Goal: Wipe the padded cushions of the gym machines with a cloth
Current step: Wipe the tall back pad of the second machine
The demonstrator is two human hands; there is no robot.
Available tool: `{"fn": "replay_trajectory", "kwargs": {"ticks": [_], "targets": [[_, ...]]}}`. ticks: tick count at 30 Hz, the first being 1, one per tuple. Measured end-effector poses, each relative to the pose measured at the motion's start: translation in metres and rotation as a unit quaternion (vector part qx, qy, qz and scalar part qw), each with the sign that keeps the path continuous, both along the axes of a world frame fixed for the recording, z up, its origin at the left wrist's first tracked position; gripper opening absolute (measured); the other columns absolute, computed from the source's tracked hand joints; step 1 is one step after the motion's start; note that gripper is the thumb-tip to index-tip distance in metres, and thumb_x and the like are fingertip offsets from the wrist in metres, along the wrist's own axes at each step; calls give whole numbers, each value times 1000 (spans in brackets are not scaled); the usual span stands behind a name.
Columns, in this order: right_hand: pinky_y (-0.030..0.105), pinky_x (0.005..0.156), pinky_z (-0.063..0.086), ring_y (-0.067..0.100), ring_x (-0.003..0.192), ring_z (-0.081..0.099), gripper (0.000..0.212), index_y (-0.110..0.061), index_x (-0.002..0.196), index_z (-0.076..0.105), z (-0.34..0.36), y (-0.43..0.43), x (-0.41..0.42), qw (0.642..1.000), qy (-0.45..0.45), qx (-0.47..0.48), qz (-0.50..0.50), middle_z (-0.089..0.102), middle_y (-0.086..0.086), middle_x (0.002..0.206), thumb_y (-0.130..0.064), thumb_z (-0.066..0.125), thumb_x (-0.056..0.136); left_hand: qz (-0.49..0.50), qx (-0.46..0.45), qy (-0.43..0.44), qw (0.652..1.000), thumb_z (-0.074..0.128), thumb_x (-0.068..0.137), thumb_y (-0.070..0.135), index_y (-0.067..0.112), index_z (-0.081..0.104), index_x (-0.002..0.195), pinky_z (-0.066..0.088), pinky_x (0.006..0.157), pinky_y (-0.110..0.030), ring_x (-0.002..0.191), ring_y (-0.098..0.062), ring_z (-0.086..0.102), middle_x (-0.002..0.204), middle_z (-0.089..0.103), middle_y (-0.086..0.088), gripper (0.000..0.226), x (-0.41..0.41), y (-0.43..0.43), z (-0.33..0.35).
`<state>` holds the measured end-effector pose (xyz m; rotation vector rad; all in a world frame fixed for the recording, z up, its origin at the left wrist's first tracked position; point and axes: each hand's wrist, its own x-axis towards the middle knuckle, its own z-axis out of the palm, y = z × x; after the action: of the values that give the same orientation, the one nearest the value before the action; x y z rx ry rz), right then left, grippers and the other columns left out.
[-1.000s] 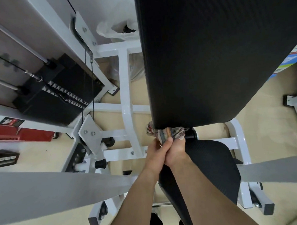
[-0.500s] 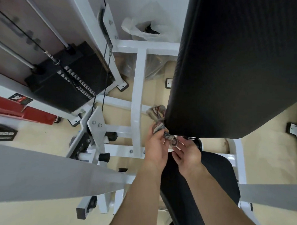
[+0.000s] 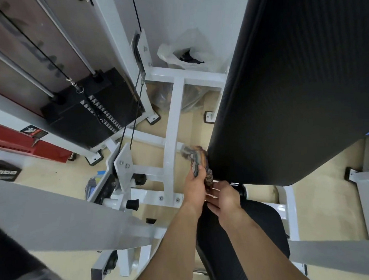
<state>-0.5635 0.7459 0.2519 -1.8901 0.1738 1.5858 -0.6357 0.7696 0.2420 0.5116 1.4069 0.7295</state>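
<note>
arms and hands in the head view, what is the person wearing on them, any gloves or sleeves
Nothing that shows. The left hand and right hand have no gloves, and no rings or watch can be seen. The left forearm and right forearm are uncovered too, with no sleeve or wristband in view down to the picture's lower edge.

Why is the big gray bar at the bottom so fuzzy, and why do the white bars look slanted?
Head view: the gray bar is close to the camera, so it is out of focus; the wide-angle lens splays the white frame outward; the cloth in the left hand looks slightly smeared; the back pad shows only a faint sheen.
</note>
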Motion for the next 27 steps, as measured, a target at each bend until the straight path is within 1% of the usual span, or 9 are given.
{"fn": "replay_trajectory", "kwargs": {"ticks": [3,5,9,12,16,19,21,24,27], "targets": [[42,97,46,24,96,63,30,-6,117,63,13,2,14,1000,-20,-3,-4,70,10,107,-22,45,101,15,-5,0,1000,52,91,49,26,63,132,45,111,-47,117,-19,65,121,72,0,48,6,7,5],[42,100,46,26,99,63,30,-5,114,61,23,6,18,1000,0,11,-10,70,10,105,-25,42,103,6,27,2,1000,51,91,52,29,62,134,46,110,-44,119,-16,63,123,71,3,49,9,15,28],[41,90,49,23,84,68,29,-7,103,61,31,15,14,1000,5,16,-1,74,7,88,-30,43,104,-23,90,3,996,52,96,49,30,60,136,49,103,-31,119,-9,63,125,70,8,45,8,20,42],[41,89,48,23,85,69,28,-10,97,60,35,14,10,1000,-8,8,16,75,7,85,-30,41,104,-31,59,9,998,50,99,50,29,59,135,48,106,-36,120,-13,62,127,68,5,43,3,16,31],[41,96,49,22,92,70,30,-12,102,66,46,10,11,998,-13,2,66,77,7,93,-26,40,102,-13,-11,0,1000,48,103,42,28,61,127,49,105,-41,118,-23,63,120,70,-2,32,5,19,37],[40,97,50,22,96,71,36,-15,100,73,64,14,17,990,-43,21,133,79,3,91,-24,37,101,-5,4,-25,1000,54,97,42,27,62,129,47,109,-47,119,-24,63,123,70,-4,37,9,30,63],[39,96,50,24,98,71,38,-14,100,74,77,22,21,987,-49,45,149,80,1,86,-23,37,99,-12,57,-41,997,57,90,48,35,66,121,47,108,-43,121,-20,62,125,70,1,35,11,42,89],[37,89,50,25,98,71,36,-11,101,72,92,36,23,986,-48,73,140,79,1,81,-20,37,99,-39,137,-30,989,54,99,42,46,62,105,45,105,-28,119,-6,59,117,68,17,10,11,56,115],[34,81,50,24,95,72,34,-12,97,72,104,41,21,985,-53,77,146,79,3,82,-21,39,98,-46,126,-10,991,48,104,41,41,55,116,47,98,-26,111,-2,58,112,63,19,14,8,46,104]]}}
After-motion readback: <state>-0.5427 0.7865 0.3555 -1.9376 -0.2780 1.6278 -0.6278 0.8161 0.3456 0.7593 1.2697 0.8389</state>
